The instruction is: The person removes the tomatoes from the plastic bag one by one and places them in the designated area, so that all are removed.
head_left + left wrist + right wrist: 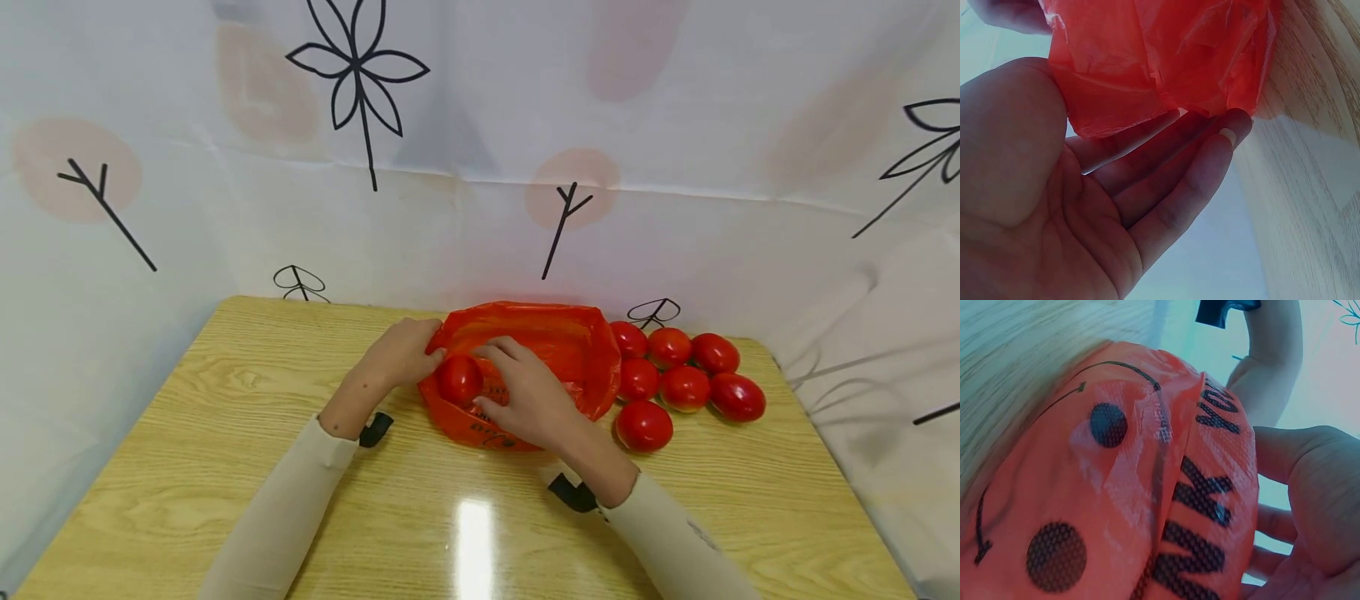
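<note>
A red plastic bag point(525, 329) lies with its mouth spread wide on the table, black print on its side. Inside, against its left wall, sits one red tomato point(459, 379). My left hand point(397, 354) holds the bag's left rim, thumb on the inner side and fingers behind the plastic, as the left wrist view shows. Over the bag's mouth, my right hand point(528, 396) has its fingers and thumb spread apart, just right of the tomato, with nothing seen in its grasp. The bag's printed outer side point(1110, 481) hides its fingertips in the right wrist view.
Several red tomatoes point(684, 388) sit close together right of the bag, one point(643, 426) nearer the front. They rest on a wood-grain table point(225, 433). A patterned white cloth point(480, 233) hangs behind the table's back edge.
</note>
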`<state>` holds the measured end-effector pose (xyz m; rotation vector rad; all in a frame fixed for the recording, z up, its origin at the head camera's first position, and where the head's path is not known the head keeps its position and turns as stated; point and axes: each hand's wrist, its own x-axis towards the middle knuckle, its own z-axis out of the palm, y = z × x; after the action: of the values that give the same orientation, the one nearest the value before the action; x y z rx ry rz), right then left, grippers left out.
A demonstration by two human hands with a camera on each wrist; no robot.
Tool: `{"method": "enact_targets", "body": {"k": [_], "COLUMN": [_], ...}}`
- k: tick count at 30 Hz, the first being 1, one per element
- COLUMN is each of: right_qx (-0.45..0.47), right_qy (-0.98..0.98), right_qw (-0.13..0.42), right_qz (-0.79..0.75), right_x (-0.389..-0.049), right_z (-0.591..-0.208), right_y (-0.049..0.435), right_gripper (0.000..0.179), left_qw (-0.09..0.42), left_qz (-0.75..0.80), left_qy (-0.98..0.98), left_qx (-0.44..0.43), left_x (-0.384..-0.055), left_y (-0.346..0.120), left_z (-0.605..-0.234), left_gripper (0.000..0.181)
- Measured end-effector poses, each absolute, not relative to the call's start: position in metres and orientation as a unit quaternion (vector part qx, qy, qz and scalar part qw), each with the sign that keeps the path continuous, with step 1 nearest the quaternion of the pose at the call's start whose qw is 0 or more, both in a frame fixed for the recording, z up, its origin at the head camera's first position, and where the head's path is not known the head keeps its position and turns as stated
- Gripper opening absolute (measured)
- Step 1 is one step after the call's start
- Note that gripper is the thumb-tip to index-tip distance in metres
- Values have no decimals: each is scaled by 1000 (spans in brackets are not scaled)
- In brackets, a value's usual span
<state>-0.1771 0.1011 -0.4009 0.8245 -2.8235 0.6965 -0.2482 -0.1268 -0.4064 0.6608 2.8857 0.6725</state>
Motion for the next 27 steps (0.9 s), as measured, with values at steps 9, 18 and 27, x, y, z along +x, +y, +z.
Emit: {"method": "enact_targets", "body": {"k": [9, 18, 27], "right_qx": [289, 272, 275], "right_qy": [-929, -937, -936], "right_qw": [48, 11, 7], "right_qz": [225, 217, 221], "right_x": [-186, -191, -193], "right_z": [-405, -412, -420], "right_y": [90, 81, 80], "right_gripper": [61, 65, 67], "left_qw": [53, 53, 45], "left_qz": [214, 216, 214], "left_qy": [950, 949, 948], "left_qx": [223, 224, 232], "left_x": [-248, -248, -249], "left_y": [-126, -126, -126], "left_z": [-404, -405, -407], "left_gripper": [24, 21, 18]}}
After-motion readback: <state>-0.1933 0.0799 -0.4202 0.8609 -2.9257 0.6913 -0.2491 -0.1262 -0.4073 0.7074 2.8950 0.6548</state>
